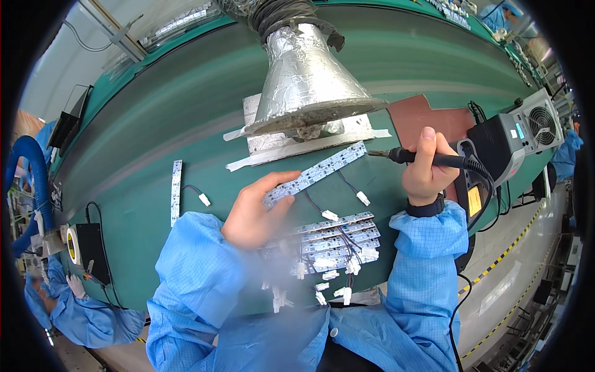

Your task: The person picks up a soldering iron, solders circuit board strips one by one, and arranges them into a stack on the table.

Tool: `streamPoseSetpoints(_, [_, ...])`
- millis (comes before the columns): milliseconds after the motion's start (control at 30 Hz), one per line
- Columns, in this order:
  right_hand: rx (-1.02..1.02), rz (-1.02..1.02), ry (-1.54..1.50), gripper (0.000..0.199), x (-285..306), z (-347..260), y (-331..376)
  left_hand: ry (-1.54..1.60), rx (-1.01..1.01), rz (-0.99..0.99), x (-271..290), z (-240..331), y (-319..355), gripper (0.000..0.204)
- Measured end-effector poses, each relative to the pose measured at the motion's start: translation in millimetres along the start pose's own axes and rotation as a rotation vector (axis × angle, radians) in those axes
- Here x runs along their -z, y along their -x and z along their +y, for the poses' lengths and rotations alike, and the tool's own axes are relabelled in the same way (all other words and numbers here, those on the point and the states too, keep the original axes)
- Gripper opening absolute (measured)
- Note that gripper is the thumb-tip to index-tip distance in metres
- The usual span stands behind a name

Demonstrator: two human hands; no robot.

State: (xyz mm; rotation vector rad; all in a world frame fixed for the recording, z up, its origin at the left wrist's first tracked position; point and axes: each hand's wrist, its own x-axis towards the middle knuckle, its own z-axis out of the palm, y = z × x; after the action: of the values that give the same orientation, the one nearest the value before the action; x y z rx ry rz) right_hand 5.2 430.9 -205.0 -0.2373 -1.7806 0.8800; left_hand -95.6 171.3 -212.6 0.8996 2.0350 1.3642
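The board, a narrow white strip, is held slantwise over the middle of the bench, its upper end toward the far right corner. The left hand pinches its lower end, thumb against fingers. Two leads with white plugs hang below it. At its upper end is the tip of the iron; whether they touch, I cannot tell. The right hand has its fingers closed pen-fashion round the iron's handle.

Toward the near edge lies a stack of similar strips, leads and plugs trailing. A loose strip lies toward the left edge. Beyond the board, toward the far edge, hangs a foil hood. A brown mat and a black station occupy the right end; a black box stands by the near left corner.
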Motion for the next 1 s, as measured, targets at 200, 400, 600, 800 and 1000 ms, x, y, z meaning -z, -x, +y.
streamPoseSetpoints(200, [-0.005, 0.005, -0.007, 0.039, -1, 2, 1, -0.018, 0.006, 0.004, 0, 2, 0, 0.035])
streamPoseSetpoints(400, [-0.086, 0.024, -0.049, 0.038, 1, 0, 3, -0.01, 0.004, 0.003, 2, 1, 3, 0.035])
streamPoseSetpoints(600, [-0.162, 0.245, -0.151, 0.036, 14, 13, -11, -0.017, -0.008, 0.005, 0, 1, 0, 0.036])
streamPoseSetpoints(800, [-0.134, 0.185, -0.114, 0.037, 13, 12, -12, -0.042, 0.0, 0.016, 0, 5, 0, 0.036])
streamPoseSetpoints(1000, [-0.174, 0.205, -0.143, 0.039, 9, 9, -13, -0.065, 0.001, 0.1, 16, 15, 17, 0.037])
